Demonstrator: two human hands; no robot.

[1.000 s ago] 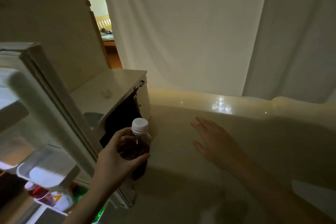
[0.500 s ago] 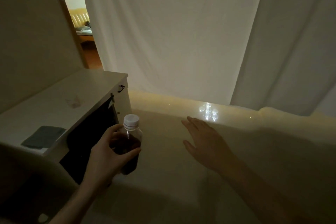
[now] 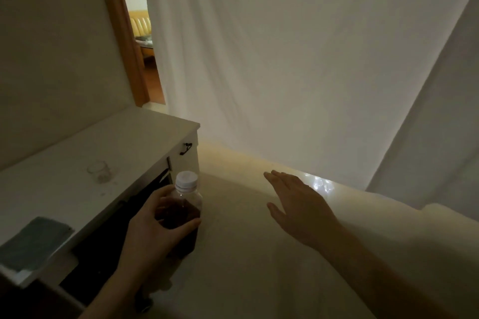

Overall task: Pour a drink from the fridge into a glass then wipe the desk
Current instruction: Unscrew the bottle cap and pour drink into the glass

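A person is holding a capped bottle of dark drink beside a white bench in a dim room.

The left hand (image 3: 153,225) is wrapping its grip around the bottle (image 3: 182,211), thumb across the front and fingers behind, holding it upright in the air with the white cap (image 3: 186,181) sitting above the grip. The right hand (image 3: 298,204) is hovering to the right of the bottle, well apart from it, palm down and grip released with fingers spread. To the left of the held bottle, the bench (image 3: 77,163) is carrying a small clear glass (image 3: 99,171) standing farther away, and a folded grey cloth (image 3: 33,241) is lying near its closest corner. White curtains (image 3: 285,59) are hanging behind both hands.
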